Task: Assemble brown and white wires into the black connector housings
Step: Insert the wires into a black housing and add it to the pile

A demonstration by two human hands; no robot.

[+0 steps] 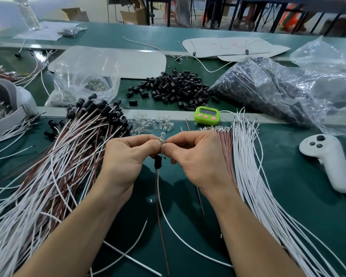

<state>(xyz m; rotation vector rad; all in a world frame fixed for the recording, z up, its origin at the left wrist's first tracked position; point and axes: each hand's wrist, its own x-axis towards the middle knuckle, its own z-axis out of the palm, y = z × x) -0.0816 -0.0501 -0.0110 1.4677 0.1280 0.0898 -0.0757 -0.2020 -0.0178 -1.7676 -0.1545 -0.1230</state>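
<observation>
Both hands meet over the green mat. My left hand and my right hand pinch a small clear glass bulb between their fingertips. Below the fingers hangs a black connector housing, with one brown wire and one white wire trailing out of it toward me. Loose brown wires and loose white wires lie in bundles to the right. A heap of loose black housings sits further back.
A big pile of finished wire assemblies fills the left. Clear bulbs are scattered ahead, beside a green timer. A white controller lies right. Plastic bags of housings and bulbs stand behind.
</observation>
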